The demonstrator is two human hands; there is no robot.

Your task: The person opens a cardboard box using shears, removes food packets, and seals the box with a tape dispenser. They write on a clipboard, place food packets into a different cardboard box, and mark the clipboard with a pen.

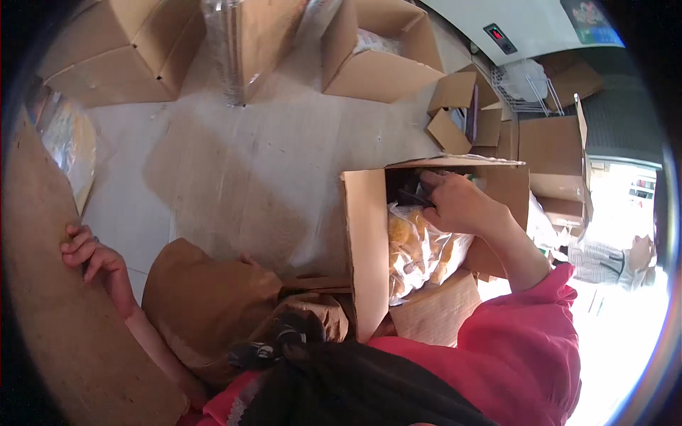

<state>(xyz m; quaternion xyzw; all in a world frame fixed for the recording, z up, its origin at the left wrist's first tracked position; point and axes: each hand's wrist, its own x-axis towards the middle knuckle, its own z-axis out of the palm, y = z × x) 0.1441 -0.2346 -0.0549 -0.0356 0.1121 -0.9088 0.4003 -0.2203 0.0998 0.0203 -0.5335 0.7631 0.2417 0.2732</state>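
My left hand (pixel 99 264) is closed at the edge of a large brown cardboard panel (pixel 64 305), with the fingertips curled over it. On the other side, my right hand (pixel 458 201) reaches into an open cardboard box (pixel 368 248). Its fingers are bent around a dark thing (pixel 410 199), whose kind I cannot make out in the shadow. Just below that hand, clear plastic bags of orange-yellow food pieces (pixel 419 248) lie inside the box. The box's flaps stand open around them.
Large cardboard boxes (pixel 135 67) and a plastic-wrapped carton (pixel 266 42) stand along the far side. Brown paper (pixel 202 298) bulges near my lap. A wire rack (pixel 526 89) and a white appliance (pixel 490 18) are at the upper right. Another person (pixel 611 263) is at the right.
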